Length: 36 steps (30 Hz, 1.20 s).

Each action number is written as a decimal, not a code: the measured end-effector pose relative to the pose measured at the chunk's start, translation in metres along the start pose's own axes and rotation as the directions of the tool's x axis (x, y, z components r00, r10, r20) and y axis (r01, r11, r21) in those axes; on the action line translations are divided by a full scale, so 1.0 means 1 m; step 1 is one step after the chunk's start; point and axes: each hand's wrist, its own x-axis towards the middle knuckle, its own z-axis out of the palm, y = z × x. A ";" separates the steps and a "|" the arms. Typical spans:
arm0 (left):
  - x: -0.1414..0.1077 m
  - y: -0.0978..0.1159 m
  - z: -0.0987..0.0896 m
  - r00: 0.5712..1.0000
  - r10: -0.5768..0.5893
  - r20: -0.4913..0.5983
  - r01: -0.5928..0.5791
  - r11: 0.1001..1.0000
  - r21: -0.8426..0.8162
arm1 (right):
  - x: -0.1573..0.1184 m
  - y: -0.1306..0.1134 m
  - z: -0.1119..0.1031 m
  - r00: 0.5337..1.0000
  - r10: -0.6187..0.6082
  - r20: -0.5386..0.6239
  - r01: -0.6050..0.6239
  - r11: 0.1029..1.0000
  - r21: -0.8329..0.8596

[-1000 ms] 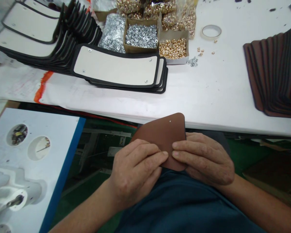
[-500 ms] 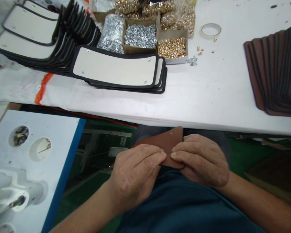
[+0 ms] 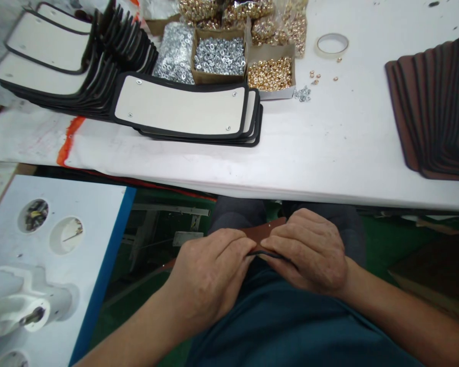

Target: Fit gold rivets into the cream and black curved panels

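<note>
A brown panel (image 3: 266, 230) with a dark edge is held over the lap, below the front edge of the table. My left hand (image 3: 214, 270) pinches its near edge between thumb and fingers. Close beside it, my right hand (image 3: 309, 250) grips the same panel near its right end. The panel is tilted and slightly bent, and both hands cover much of it. One small metal dot shows near its far edge.
White table (image 3: 348, 153) ahead holds white-faced, black-edged panels (image 3: 179, 106), a box of silver rings (image 3: 220, 56), a box of gold rings (image 3: 271, 74), a tape roll (image 3: 332, 44) and brown panels (image 3: 436, 112). A white machine (image 3: 34, 300) stands at lower left.
The brown panel has tipped flatter to the view and now shows less of its face. My right hand has shifted slightly left, and both hands still hold the panel.
</note>
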 end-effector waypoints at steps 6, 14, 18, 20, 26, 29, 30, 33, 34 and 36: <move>0.000 0.002 0.002 0.998 0.055 -0.028 -0.055 0.998 0.001 | 0.005 0.000 -0.002 1.000 -0.009 0.024 0.010 1.000 -0.029; 0.001 0.005 0.000 0.994 0.101 -0.049 -0.100 0.995 0.028 | 0.004 -0.001 -0.002 0.997 -0.043 0.060 0.041 0.998 0.037; -0.002 0.005 0.001 0.988 0.137 -0.070 -0.132 0.989 0.067 | 0.004 -0.005 -0.002 0.996 -0.073 0.050 0.070 0.996 0.062; -0.005 0.005 0.001 0.986 0.153 -0.069 -0.147 0.985 0.088 | 0.003 -0.006 -0.003 0.996 -0.076 0.052 0.073 0.995 0.066; -0.001 0.004 0.001 0.997 0.069 -0.035 -0.069 0.998 0.006 | -0.001 -0.001 -0.003 0.995 -0.092 0.023 0.093 0.996 -0.011; 0.003 0.003 0.001 0.998 0.052 -0.032 -0.052 0.999 0.007 | -0.003 0.004 -0.005 0.991 -0.132 0.027 0.133 0.990 -0.039; 0.003 0.003 0.000 0.998 0.056 -0.039 -0.055 0.998 0.021 | -0.003 0.005 -0.006 0.990 -0.140 0.034 0.141 0.989 -0.035; 0.002 0.003 0.000 0.996 0.069 -0.048 -0.067 0.997 0.040 | -0.004 0.005 -0.008 0.991 -0.127 0.045 0.128 0.992 -0.016; 0.001 0.003 0.000 0.997 0.068 -0.048 -0.067 0.997 0.030 | -0.004 0.005 -0.009 0.993 -0.113 0.041 0.114 0.993 -0.013; 0.000 0.003 0.000 0.997 0.060 -0.048 -0.060 0.998 -0.007 | -0.005 0.005 -0.008 0.995 -0.094 0.025 0.094 0.996 0.000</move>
